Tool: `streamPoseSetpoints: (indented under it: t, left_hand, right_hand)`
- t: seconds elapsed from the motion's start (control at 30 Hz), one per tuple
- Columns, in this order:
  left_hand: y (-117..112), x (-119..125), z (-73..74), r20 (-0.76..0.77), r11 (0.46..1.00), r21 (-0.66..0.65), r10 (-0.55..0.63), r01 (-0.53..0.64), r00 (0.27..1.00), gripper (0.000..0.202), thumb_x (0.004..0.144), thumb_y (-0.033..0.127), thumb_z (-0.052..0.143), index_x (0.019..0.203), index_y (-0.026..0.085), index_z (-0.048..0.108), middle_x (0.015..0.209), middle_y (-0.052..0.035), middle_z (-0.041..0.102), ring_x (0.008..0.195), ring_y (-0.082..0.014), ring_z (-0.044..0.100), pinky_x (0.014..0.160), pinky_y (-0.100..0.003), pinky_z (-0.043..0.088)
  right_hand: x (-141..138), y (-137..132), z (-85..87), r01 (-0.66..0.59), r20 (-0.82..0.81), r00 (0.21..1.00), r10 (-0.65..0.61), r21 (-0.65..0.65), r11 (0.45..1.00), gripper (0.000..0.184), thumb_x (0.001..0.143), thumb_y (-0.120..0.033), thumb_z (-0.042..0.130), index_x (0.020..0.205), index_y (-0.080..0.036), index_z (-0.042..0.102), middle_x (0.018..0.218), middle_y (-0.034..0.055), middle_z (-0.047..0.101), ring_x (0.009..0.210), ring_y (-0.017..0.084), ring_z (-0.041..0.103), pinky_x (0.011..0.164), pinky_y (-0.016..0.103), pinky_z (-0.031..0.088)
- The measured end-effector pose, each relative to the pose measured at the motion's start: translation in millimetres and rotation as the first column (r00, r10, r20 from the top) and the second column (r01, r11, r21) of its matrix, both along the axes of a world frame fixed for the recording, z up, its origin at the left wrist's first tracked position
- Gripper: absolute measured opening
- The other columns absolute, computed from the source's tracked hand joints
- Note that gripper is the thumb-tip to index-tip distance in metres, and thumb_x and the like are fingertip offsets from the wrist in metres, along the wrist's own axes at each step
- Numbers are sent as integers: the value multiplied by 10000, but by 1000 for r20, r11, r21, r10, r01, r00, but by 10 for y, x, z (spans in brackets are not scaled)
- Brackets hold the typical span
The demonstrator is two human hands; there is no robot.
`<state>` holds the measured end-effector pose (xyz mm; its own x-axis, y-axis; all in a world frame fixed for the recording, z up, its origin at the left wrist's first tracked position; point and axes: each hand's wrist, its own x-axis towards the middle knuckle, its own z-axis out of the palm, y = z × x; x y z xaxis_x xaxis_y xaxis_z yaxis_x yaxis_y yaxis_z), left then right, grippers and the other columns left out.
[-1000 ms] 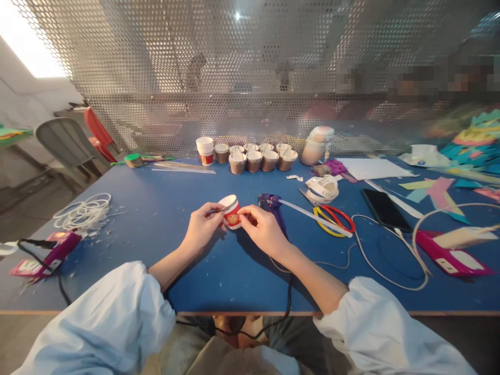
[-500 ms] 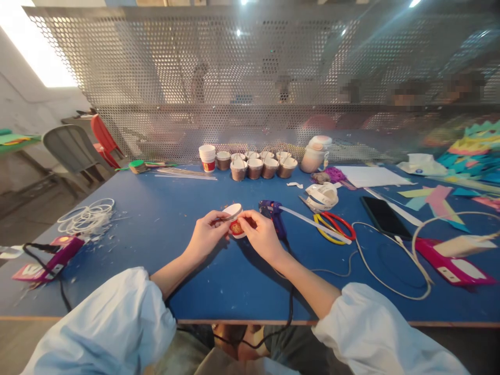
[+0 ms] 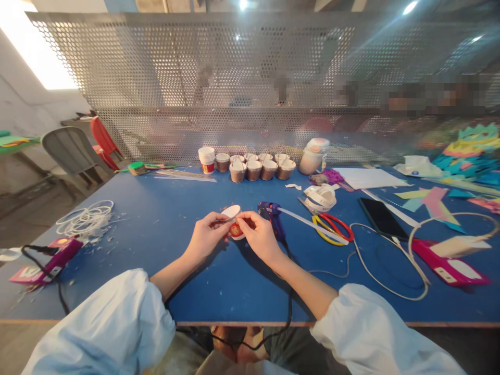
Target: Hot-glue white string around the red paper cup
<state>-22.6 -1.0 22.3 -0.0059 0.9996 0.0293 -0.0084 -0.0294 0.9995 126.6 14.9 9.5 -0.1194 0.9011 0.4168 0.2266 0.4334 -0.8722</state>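
Observation:
Between both hands is a small red-and-white paper cup (image 3: 236, 230), tilted, its white rim toward the far side. My left hand (image 3: 209, 232) is closed on the cup's left side near the rim. My right hand (image 3: 258, 232) pinches the right side, thumb and forefinger at the rim. Whether the fingers also hold something thin there, I cannot make out. Just right of my right hand lies a blue glue gun (image 3: 273, 216) with a long clear glue stick (image 3: 312, 224) sticking out of its back.
Behind stand several brown-wrapped cups (image 3: 253, 171), a cup stack (image 3: 207, 161) and a jar (image 3: 313, 156). Scissors (image 3: 334, 229), a white tape roll (image 3: 320, 198), a phone (image 3: 382, 217) and a power strip (image 3: 449, 263) lie right. White cord coils (image 3: 84, 219) and another power strip (image 3: 49, 260) lie left.
The view has shifted very slightly. Both hands keep their grip on the cup, whose rim is tipped a little more to the left; nothing has been let go.

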Motion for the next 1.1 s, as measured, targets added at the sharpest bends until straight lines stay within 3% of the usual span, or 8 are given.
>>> streamPoseSetpoints:
  t: [0.5,0.8,1.1]
  left_hand:
    - [25,-13,-12,-120,998,51,39,-33,992,112,717,265,614,740,162,577,478,52,539,437,-88,503,462,-191,413]
    - [6,-23,15,-174,996,88,44,-29,984,82,676,236,579,694,164,544,499,64,514,441,-72,454,464,-182,360]
    - [27,-54,3,-194,994,110,36,-15,980,92,679,249,574,684,167,533,496,74,485,442,-67,425,455,-180,328]
  right_hand:
    - [-14,-20,-44,-19,46,999,17,38,999,152,872,-295,527,865,-188,635,813,43,687,702,159,652,674,280,535]
    - [-12,-86,25,2,194,979,-67,318,948,87,858,-208,522,793,-194,578,736,14,593,644,123,559,604,236,459]
    - [24,-50,11,25,249,960,-131,390,920,74,876,-203,546,809,-191,575,743,9,587,655,124,552,615,240,432]
